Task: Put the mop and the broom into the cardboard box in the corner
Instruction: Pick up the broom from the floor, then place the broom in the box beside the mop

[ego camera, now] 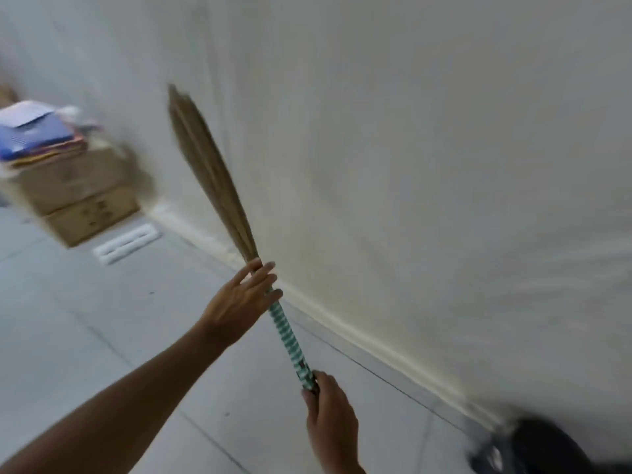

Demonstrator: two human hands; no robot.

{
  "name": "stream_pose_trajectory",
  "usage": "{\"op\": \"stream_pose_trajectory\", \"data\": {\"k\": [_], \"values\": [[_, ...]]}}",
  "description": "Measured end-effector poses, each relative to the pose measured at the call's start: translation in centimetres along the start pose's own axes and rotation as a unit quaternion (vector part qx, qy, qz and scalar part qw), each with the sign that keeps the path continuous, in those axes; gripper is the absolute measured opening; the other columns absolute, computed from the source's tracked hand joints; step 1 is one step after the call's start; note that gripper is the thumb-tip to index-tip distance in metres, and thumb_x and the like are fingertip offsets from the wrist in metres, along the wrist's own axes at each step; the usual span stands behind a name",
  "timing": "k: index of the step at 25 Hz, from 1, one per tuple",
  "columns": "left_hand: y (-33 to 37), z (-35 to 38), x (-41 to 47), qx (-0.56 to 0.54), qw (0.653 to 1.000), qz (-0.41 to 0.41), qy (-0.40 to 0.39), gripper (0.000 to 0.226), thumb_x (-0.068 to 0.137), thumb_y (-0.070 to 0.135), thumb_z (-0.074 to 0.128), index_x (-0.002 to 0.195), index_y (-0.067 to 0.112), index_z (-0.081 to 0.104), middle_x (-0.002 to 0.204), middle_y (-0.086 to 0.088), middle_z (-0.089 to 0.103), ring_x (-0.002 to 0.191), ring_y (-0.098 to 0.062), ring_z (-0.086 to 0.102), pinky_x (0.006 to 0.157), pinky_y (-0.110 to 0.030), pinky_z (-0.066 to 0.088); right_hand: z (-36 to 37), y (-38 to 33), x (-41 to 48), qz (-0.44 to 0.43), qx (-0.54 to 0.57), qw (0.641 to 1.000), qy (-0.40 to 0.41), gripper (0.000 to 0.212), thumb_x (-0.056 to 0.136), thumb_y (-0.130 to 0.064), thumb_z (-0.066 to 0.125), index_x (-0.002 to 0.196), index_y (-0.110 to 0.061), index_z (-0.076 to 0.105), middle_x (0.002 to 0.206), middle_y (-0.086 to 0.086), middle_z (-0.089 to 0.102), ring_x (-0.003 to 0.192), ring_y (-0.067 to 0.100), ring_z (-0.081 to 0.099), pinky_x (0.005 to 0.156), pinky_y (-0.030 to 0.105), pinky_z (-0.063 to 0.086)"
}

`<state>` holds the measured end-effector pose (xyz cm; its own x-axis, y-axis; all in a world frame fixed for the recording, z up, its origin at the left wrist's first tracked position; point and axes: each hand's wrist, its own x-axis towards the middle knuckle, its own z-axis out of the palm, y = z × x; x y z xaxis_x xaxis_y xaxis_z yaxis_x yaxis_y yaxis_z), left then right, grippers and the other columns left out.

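A grass broom [208, 169] with a green-and-white striped handle [289, 336] is held up in front of the wall, bristles pointing up and left. My left hand [239, 302] wraps the handle just below the bristles, fingers loosely curled. My right hand [328, 415] grips the bottom end of the handle. A white flat mop head [126, 242] lies on the floor by the wall. Behind it stand stacked cardboard boxes [85, 200] at the far left. The view is blurred.
Blue and coloured folders and papers [34, 135] are piled on top of the boxes. A cream wall [427, 148] with a skirting board runs along the right. A dark object [547, 449] sits at the bottom right. Grey floor tiles [85, 336] spread to the left.
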<state>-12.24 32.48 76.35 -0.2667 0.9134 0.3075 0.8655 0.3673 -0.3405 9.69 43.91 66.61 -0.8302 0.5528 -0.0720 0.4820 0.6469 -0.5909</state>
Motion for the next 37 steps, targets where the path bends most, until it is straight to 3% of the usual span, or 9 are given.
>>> {"op": "stream_pose_trajectory", "data": {"k": [8,11,13,15,17,22,25,29,37], "values": [[28.8,-19.4,17.5,-0.243,0.966,0.077,0.045,0.048,0.077,-0.01,0.061,0.116,0.016,0.066,0.165,-0.006,0.013,0.152,-0.028,0.013,0.103,-0.044,0.051,-18.9,11.4,-13.5,0.191,0.223,0.942,0.163,0.013,0.095,-0.036,0.05,0.105,-0.03,0.054,0.093,-0.012,0.067,0.09,0.013,0.065,0.078,0.032,0.052],[40.5,-24.4,20.0,-0.438,0.893,0.097,-0.036,0.042,0.098,0.019,0.047,0.138,0.031,0.047,0.154,0.04,0.015,0.151,-0.017,0.019,0.106,-0.039,0.044,-24.1,16.7,-18.3,0.208,0.296,0.911,0.199,0.004,0.095,-0.03,0.051,0.094,-0.027,0.053,0.085,-0.007,0.064,0.072,0.006,0.06,0.063,0.016,0.048],[48.6,-26.3,21.3,-0.532,0.832,0.138,-0.076,0.048,0.103,0.036,0.034,0.149,0.044,0.024,0.151,0.044,0.016,0.149,-0.011,0.024,0.118,-0.039,0.031,-27.8,20.7,-21.3,0.227,0.383,0.868,0.222,0.006,0.094,-0.027,0.051,0.09,-0.026,0.055,0.083,0.0,0.066,0.066,0.007,0.06,0.063,0.021,0.054],[54.8,-26.8,21.7,-0.59,0.782,0.171,-0.106,0.057,0.102,0.033,0.038,0.152,0.041,0.012,0.162,0.023,0.012,0.142,-0.017,0.04,0.114,-0.041,0.04,-31.1,24.3,-23.4,0.234,0.494,0.801,0.245,0.007,0.094,-0.024,0.052,0.093,-0.024,0.059,0.083,0.003,0.067,0.07,0.018,0.067,0.073,0.043,0.061],[60.4,-26.6,21.7,-0.614,0.75,0.168,-0.178,0.062,0.097,0.041,0.045,0.151,0.04,0.015,0.161,0.011,0.026,0.128,-0.013,0.056,0.103,-0.035,0.051,-34.3,28.7,-25.5,0.243,0.595,0.717,0.272,0.015,0.097,-0.016,0.051,0.104,-0.023,0.062,0.093,0.003,0.07,0.078,0.015,0.071,0.071,0.042,0.062],[71.5,-22.4,23.2,-0.519,0.797,0.135,-0.278,0.055,0.086,0.071,0.036,0.128,0.037,0.048,0.104,0.0,0.073,0.079,-0.007,0.071,0.07,-0.029,0.059,-40.1,41.4,-28.4,0.247,0.662,0.618,0.343,0.022,0.096,-0.004,0.047,0.109,-0.012,0.063,0.101,0.022,0.069,0.079,0.02,0.069,0.067,0.032,0.055],[79.6,-19.0,26.4,-0.454,0.814,0.225,-0.285,0.064,0.089,0.071,0.025,0.122,0.028,0.06,0.097,0.002,0.076,0.085,-0.013,0.071,0.075,-0.028,0.055,-41.3,50.4,-30.2,0.291,0.672,0.581,0.356,0.016,0.096,-0.013,0.054,0.106,-0.009,0.066,0.098,0.02,0.071,0.086,0.025,0.069,0.074,0.032,0.054],[93.4,-12.4,31.1,-0.423,0.799,0.267,-0.334,0.058,0.089,0.061,0.032,0.108,0.02,0.068,0.09,-0.007,0.076,0.088,-0.029,0.07,0.076,-0.035,0.052,-43.5,68.4,-33.0,0.403,0.655,0.437,0.466,0.021,0.098,-0.019,0.054,0.101,0.001,0.062,0.095,0.015,0.067,0.08,0.021,0.067,0.069,0.028,0.059],[118.7,8.2,30.8,-0.396,0.787,0.241,-0.408,0.045,0.099,0.045,0.033,0.13,0.021,0.056,0.115,-0.011,0.072,0.108,-0.035,0.064,0.086,-0.042,0.05,-36.2,101.8,-35.6,0.551,0.598,0.439,0.382,0.007,0.092,-0.01,0.065,0.09,-0.004,0.064,0.099,0.016,0.067,0.085,0.023,0.068,0.071,0.032,0.061]]}}
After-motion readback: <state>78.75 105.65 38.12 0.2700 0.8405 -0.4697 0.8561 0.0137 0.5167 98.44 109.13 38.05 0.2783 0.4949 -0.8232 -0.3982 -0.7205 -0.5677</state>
